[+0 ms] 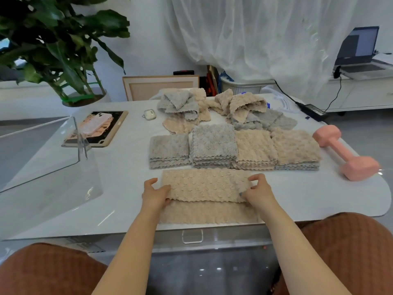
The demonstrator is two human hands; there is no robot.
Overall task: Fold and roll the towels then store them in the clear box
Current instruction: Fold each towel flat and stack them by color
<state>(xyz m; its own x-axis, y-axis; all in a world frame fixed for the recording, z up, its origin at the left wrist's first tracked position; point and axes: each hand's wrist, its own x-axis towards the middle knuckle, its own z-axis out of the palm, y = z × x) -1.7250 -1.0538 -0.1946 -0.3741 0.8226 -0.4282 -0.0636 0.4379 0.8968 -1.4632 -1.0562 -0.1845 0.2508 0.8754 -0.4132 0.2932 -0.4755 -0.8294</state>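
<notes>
Folded edge of beige towel (204, 187) pinched by left hand (156, 193) and right hand (258, 191), fingers (256, 177) curled round it. Towel sits at the worktop (125, 188) near edge; stacks (213, 145) just behind.

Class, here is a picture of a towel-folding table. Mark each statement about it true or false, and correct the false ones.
1. The left hand and right hand both grip the beige towel. True.
2. The pink dumbbell lies left of the folded stacks. False: it lies to their right.
3. There are four folded stacks in a row, two grey and two beige. True.
4. The clear box already holds rolled towels. False: no towel shows in it.
5. A phone lies on the tablet. True.
</notes>
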